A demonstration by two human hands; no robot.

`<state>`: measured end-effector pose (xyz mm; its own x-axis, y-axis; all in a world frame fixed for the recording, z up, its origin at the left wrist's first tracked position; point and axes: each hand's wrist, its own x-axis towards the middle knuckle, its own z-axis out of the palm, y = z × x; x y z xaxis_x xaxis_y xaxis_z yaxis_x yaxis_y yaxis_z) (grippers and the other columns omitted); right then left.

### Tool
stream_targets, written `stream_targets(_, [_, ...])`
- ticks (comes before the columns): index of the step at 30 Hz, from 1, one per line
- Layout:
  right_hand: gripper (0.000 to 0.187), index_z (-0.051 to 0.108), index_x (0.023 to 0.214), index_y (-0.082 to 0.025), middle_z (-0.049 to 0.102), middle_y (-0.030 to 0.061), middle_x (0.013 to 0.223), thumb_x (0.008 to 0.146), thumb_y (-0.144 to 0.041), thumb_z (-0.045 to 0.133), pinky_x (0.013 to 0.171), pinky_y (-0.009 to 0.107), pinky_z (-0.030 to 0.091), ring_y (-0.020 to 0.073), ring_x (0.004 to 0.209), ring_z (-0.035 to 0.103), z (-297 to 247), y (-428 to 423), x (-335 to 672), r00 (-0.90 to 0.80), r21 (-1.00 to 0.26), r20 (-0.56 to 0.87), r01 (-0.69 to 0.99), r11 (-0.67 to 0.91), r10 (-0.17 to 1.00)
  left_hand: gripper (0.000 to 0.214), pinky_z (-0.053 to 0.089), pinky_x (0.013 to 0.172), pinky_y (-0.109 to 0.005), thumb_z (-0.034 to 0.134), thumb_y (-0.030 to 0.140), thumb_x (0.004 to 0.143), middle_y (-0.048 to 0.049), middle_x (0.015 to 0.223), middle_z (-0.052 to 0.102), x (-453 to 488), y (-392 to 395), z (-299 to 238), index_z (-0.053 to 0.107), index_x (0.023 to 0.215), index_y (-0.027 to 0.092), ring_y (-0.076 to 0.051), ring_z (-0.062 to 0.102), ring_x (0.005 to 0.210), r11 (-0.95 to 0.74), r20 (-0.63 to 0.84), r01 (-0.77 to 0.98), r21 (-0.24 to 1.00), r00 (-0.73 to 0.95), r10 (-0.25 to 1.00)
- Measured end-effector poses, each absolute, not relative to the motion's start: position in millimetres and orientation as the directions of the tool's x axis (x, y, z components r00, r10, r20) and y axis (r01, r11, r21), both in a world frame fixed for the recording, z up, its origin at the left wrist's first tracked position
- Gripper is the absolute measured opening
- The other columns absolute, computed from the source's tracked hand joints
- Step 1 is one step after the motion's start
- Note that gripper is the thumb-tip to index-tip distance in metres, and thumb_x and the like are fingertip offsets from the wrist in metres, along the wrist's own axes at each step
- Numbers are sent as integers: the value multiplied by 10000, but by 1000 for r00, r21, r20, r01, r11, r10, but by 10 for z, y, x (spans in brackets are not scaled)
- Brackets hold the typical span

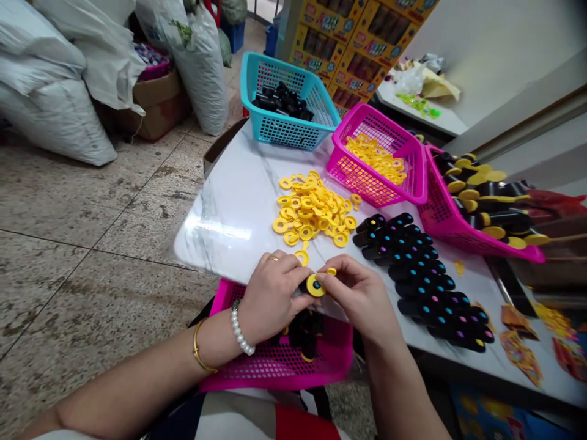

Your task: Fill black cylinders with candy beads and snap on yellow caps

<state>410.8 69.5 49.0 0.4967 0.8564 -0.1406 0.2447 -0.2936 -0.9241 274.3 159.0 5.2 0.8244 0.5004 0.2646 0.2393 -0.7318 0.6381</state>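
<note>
Over the front edge of the table, my left hand [275,293] is closed around a small black plastic tube, mostly hidden by my fingers. A yellow plastic ring [315,285] sits against the tube's end, and a blue dot shows through its hole. My right hand [360,293] pinches this ring at its tabbed side between thumb and fingers. Just beyond my hands lies a loose pile of yellow rings [316,208]. To the right, black tubes [422,269] lie in rows, their ends dotted blue, purple, pink and yellow.
Below my hands, a pink basket [339,366] holds black tubes with yellow parts. At the back stand a teal basket [293,137] of black pieces and a pink basket [358,177] of yellow rings. Another pink basket [440,226] is filled at right. White sacks [50,110] stand left.
</note>
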Motion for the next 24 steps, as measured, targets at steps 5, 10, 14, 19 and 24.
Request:
stream_targets(5, [257, 552, 769, -190, 593, -32, 607, 754, -389, 714, 460, 213, 464, 97, 481, 526, 370, 658, 4074, 498, -939, -305, -16, -342, 812, 275, 379, 810, -382, 617, 429, 828, -47, 901, 599, 2745, 1584, 65, 635, 955, 187, -225, 504, 892, -745, 257, 250, 619, 832, 492])
stream_targets(10, [249, 559, 798, -191, 608, -34, 609, 767, -385, 711, 493, 209, 506, 97, 496, 557, 328, 579, 4039, 533, -949, -291, -57, -310, 795, 271, 372, 800, -381, 594, 428, 846, -50, 883, 599, 2742, 1577, 73, 633, 966, 188, -227, 505, 884, -753, 242, 262, 604, 839, 486])
stream_targets(14, [225, 570, 786, -187, 628, -25, 657, 766, -353, 720, 496, 188, 498, 88, 518, 565, 347, 611, 4020, 554, -953, -259, -15, -301, 791, 266, 365, 793, -377, 596, 420, 846, -46, 870, 600, 2737, 1584, 82, 631, 973, 189, -225, 503, 872, -761, 245, 257, 596, 844, 477])
stream_targets(19, [240, 553, 755, -187, 606, -29, 654, 764, -361, 719, 489, 186, 498, 88, 526, 562, 381, 650, 4019, 531, -948, -269, 3, -319, 804, 255, 359, 786, -380, 597, 420, 846, -36, 863, 597, 2738, 1588, 89, 631, 948, 189, -223, 501, 858, -764, 233, 262, 589, 851, 471])
stream_targets(24, [265, 515, 784, -200, 566, -53, 608, 781, -395, 694, 472, 200, 493, 82, 476, 526, 331, 618, 4033, 512, -942, -312, -53, -333, 800, 280, 360, 791, -377, 579, 433, 856, -47, 891, 612, 2741, 1585, 66, 627, 977, 185, -226, 506, 879, -760, 242, 262, 594, 843, 480])
